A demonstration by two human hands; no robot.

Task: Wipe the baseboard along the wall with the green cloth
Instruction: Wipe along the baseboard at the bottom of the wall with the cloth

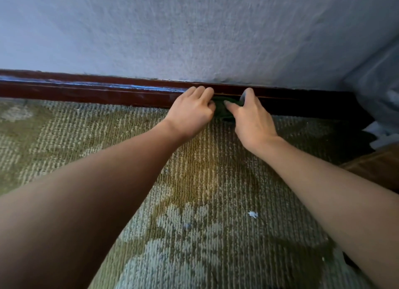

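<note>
Bare forearms are stretching across the carpet toward the baseboard. Left hand and right hand are gripping the green cloth between them, seemingly pressing it against the baseboard's lower face.

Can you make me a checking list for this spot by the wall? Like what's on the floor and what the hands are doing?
Surface: patterned carpet running up to a dark red-brown baseboard.
Job's things: green cloth, bunched against the baseboard between the two hands.
Clutter: a small white scrap on the carpet.
Hands: left hand and right hand both grip the green cloth; the picture is a bit blurry there.
Cables: nothing seen.
Surroundings: pale textured wall above the baseboard; grey fabric at the right edge.
</note>
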